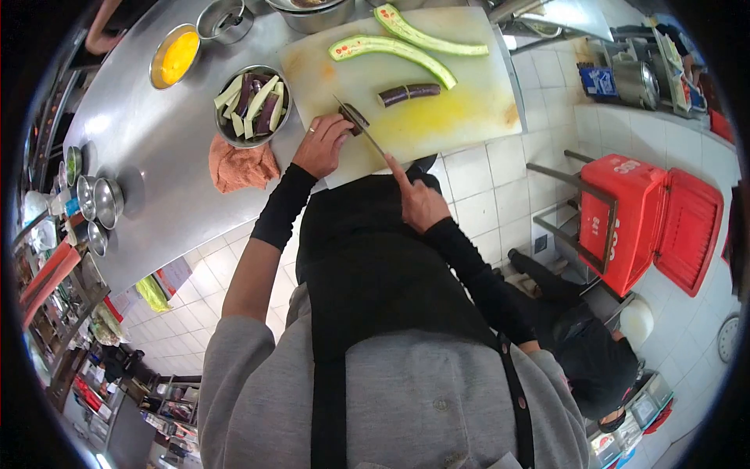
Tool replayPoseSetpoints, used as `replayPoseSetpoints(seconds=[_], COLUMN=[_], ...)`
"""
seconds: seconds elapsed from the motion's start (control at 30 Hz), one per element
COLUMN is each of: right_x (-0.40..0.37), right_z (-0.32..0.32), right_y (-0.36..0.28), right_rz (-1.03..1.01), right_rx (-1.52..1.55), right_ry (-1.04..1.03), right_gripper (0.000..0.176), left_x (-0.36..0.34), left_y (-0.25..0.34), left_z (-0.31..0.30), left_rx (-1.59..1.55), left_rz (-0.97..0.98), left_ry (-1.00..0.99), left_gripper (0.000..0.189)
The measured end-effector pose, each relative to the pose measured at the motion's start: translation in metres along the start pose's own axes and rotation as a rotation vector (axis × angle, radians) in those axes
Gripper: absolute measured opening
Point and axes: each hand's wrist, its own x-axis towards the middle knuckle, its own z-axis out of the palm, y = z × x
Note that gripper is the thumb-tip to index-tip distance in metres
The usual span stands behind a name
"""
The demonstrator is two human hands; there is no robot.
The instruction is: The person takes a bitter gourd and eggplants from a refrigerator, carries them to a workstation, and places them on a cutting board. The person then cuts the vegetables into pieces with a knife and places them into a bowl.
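My left hand, a ring on one finger, grips a piece of eggplant at the near left of the white cutting board. In my right hand is a knife, index finger stretched along it; the blade lies across the board, against the eggplant piece. Farther right rest purple eggplant lengths, side by side. Two long green gourd halves with red seeds lie cut side up at the back. Left of the board, a metal bowl holds several eggplant strips.
An orange-brown cloth lies on the steel table below the bowl. Behind are a bowl of yellow liquid and a metal pot. Small metal bowls stand left. A red cooler and another person are at right.
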Motion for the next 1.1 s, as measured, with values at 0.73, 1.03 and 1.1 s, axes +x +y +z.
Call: replayPoseSetpoints(seconds=[0.73, 1.03, 1.1], right_x=[-0.04, -0.011, -0.015], right_z=[-0.031, 0.004, 0.001], right_y=[-0.013, 0.004, 0.0], right_rz=[-0.02, -0.082, -0.09], right_rx=[-0.103, -0.064, -0.05], right_ry=[-0.024, 0.062, 0.07], right_gripper=[0.104, 0.098, 0.098], left_x=[-0.012, -0.017, -0.022], left_y=[-0.004, -0.002, 0.003], left_z=[-0.002, -0.006, -0.011], left_rx=[0.131, 0.225, 0.225], left_rz=[0.057, 0.046, 0.021], left_ry=[-0.024, -0.014, -0.001], left_gripper=[0.028, 0.042, 0.042])
